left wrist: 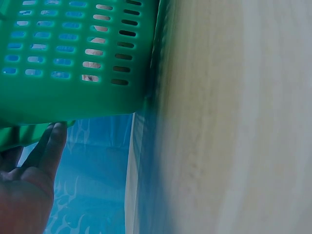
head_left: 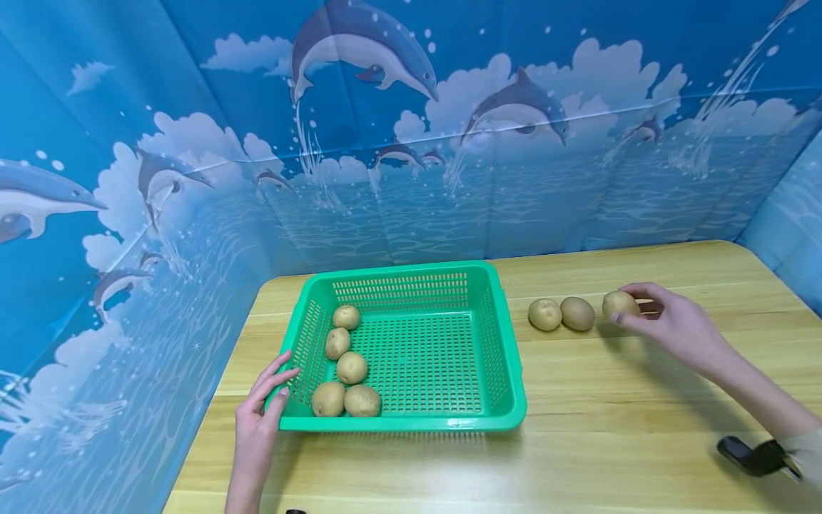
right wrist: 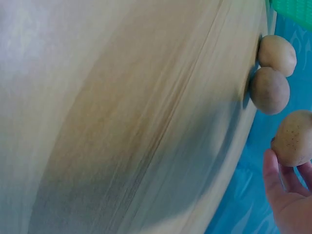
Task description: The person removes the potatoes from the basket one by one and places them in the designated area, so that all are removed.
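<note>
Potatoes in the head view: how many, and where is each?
8: three potatoes along the left side of the green basket, two more in its near left corner, two side by side on the table to its right, and one held by the right hand.

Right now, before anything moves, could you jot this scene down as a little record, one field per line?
Left hand: touching the basket at its rim
Right hand: holding one potato
Basket colour: green
In basket: five potatoes, toward its left side
On table: two loose potatoes, side by side, between basket and right hand
Backdrop: blue, with dolphins
</note>
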Demonstrator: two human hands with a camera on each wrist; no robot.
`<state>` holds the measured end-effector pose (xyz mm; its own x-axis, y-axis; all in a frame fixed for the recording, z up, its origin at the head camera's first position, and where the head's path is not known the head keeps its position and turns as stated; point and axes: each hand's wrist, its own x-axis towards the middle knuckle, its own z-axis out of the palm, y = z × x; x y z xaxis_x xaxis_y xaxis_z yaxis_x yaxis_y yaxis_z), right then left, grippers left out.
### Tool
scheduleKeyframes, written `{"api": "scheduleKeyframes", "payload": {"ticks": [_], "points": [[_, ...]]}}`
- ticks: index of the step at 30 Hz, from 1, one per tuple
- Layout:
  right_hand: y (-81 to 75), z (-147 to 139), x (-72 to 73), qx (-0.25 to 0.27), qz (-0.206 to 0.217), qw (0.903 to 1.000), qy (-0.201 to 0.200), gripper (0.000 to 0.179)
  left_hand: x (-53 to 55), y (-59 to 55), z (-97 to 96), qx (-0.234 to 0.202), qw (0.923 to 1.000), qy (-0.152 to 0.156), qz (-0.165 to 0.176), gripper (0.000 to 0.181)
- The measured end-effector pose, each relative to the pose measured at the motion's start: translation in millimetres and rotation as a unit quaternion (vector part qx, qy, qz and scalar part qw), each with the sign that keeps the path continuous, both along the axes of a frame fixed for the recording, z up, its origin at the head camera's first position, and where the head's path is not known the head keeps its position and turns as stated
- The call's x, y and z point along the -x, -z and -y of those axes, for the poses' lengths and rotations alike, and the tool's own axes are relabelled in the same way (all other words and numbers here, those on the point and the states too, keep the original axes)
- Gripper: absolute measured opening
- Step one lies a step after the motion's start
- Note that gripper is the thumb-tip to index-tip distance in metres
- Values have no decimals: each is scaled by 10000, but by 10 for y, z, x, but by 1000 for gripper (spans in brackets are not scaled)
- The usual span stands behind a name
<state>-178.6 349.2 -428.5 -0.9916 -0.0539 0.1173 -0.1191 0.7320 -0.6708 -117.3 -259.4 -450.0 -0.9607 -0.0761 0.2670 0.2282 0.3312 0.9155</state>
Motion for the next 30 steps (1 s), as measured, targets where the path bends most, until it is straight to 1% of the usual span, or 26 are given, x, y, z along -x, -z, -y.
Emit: {"api": "scheduleKeyframes", "payload": {"ticks": [7, 17, 23, 26, 30], "points": [[46, -22, 90, -100, 192, 9998, 9, 61, -4, -15, -9, 28, 10000, -15, 18, 30], [105, -47, 228, -363, 581, 9976, -57, 67, -11, -24, -25, -9, 10000, 10, -89, 29], [95, -42, 317, -693, 832, 9941, -108, 70, 0, -6, -7, -22, 9999, 22, -95, 29], [84, -32, 342, -808, 892, 9927, -114, 70, 3, 1, -10, -52, 9999, 24, -151, 29], [89, -35, 366, -837, 897, 9924, -133, 71, 3, 6, -17, -65, 9998, 4, -166, 29]]}}
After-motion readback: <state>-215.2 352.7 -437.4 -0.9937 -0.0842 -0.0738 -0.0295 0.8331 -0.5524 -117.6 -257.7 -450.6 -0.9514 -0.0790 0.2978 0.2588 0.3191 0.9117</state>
